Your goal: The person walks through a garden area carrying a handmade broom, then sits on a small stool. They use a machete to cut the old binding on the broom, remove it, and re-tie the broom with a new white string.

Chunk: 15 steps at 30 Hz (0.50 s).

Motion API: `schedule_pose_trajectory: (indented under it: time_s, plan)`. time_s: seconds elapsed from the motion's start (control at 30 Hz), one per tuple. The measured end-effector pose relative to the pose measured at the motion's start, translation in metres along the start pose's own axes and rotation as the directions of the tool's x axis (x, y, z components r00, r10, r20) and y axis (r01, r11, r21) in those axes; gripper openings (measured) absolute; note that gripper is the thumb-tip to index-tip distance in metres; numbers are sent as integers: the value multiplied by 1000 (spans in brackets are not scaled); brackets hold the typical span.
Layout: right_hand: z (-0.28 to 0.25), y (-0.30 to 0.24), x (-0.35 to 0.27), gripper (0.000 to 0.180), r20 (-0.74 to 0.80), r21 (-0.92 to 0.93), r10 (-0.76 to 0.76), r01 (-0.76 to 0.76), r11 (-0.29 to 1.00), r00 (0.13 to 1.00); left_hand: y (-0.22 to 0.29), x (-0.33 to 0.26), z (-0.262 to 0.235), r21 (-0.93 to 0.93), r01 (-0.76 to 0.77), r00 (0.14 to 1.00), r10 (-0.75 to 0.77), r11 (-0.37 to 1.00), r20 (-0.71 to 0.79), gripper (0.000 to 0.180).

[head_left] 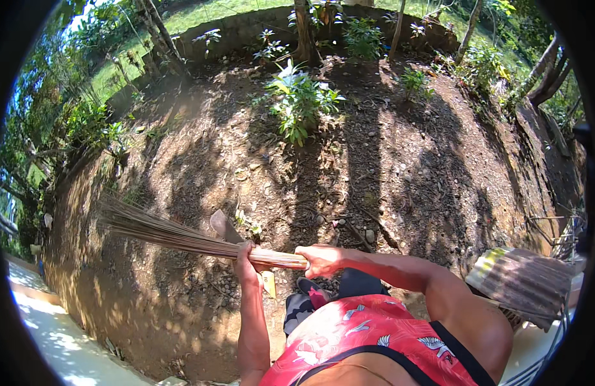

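A stick broom (201,243), a bundle of thin brown ribs, lies across in front of my waist. Its loose, spread tips point left and its bound end is at the right. My left hand (247,256) is closed round the bundle near its middle. At the butt end, my right hand (320,260) grips the broom with the thumb on top. A flat grey blade (224,226) shows just beyond my left hand, and a yellowish handle-like piece (268,284) shows on the near side. Whether these join, and whether my left hand also holds them, is hidden.
Stony brown soil (400,174) with dry leaves spreads ahead. A leafy shrub (299,103) grows beyond the broom; tree trunks (304,38) and a low wall (239,37) stand behind. Corrugated sheets (519,283) lie at right; a pale concrete edge (59,341) runs at lower left.
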State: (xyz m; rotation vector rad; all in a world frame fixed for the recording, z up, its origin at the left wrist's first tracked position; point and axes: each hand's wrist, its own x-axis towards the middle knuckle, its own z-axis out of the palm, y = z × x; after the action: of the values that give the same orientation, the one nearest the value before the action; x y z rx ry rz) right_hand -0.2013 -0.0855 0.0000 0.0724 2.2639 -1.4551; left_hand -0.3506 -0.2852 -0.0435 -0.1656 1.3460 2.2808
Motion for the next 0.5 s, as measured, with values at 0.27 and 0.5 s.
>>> schedule_pose_trajectory:
  time_s: [0.27, 0.5]
  plan:
    - [52, -125, 178, 55, 227, -348, -202, 274, 897, 953, 53, -3, -103, -154, -229, 891, 144, 961, -430, 13]
    - [19, -152, 285, 79, 525, -296, -140, 333, 895, 840, 145, 38, -181, -212, -311, 797, 133, 926, -589, 18]
